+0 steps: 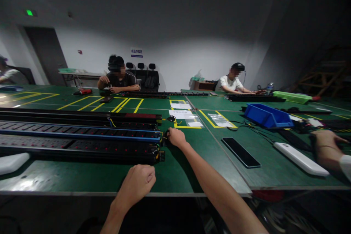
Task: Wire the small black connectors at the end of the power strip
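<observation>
Several long black power strips with rows of sockets lie side by side on the left of the green table. My right hand [176, 138] is closed at the right end of the blue-edged power strip [109, 133], its fingertips on a small black end piece [166, 135] beside thin yellow wires. Much of that piece is hidden by the fingers. My left hand [138, 182] rests as a fist at the table's front edge, with nothing showing in it. Nearest to it is the front power strip [109, 150], whose right end has a black block [162, 155] and loose wires.
A phone [241, 152], a white power bank-like slab [301, 159] and a blue bin [267, 116] lie to the right. Another person's hand [327, 146] is at the far right. Papers [181, 114] lie ahead. Two people sit across the table [197, 168].
</observation>
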Available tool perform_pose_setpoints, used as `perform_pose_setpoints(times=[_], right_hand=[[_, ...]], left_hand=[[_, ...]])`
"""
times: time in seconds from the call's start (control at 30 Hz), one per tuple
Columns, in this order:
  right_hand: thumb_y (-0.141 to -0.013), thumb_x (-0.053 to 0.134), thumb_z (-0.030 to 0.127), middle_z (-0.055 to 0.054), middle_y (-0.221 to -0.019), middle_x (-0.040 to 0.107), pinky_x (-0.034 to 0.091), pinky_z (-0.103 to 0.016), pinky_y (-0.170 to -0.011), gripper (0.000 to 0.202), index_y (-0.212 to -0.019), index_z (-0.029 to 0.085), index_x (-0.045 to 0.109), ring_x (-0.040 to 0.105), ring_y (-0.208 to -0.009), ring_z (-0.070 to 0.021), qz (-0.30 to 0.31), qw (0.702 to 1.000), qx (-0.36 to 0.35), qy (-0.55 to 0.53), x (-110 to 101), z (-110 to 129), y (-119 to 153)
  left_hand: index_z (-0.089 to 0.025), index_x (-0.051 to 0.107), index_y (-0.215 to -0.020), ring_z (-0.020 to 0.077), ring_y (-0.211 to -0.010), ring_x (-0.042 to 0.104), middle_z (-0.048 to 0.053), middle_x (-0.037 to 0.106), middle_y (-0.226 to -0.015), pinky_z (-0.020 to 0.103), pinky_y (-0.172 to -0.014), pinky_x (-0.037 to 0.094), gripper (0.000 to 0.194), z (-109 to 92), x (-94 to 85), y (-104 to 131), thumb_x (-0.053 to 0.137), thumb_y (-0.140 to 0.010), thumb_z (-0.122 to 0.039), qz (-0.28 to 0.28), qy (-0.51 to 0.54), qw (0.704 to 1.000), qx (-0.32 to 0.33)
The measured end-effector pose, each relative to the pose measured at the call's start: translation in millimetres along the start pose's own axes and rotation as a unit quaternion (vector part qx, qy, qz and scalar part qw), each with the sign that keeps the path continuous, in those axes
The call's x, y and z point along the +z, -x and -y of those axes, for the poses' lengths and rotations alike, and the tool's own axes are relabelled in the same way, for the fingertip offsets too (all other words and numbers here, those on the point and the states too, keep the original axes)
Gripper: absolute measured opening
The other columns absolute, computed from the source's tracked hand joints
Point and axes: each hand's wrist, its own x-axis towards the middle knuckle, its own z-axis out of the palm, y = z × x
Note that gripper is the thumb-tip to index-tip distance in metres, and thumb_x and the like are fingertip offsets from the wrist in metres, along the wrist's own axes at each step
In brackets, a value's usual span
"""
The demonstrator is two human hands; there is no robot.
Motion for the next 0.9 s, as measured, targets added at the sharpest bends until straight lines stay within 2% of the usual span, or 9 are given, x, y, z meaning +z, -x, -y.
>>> perform_pose_setpoints(times=[0.9], right_hand=[[-0.097, 0.043, 0.026, -0.013, -0.109, 0.069, 0.045, -0.032, -0.077, 0.023, -0.109, 0.020, 0.061, 0.067, -0.098, -0.0257, 0.001, 1.000, 0.001, 0.003, 1.4, -0.6, -1.1]], left_hand=[[-0.018, 0.034, -0.057, 0.0101, -0.053, 0.034, -0.004, 0.040, -0.056, 0.033, -0.057, 0.016, 0.028, -0.9, -1.4, 0.4, 0.045, -0.082, -0.011, -0.005, 0.008, 1.000, 0.004]])
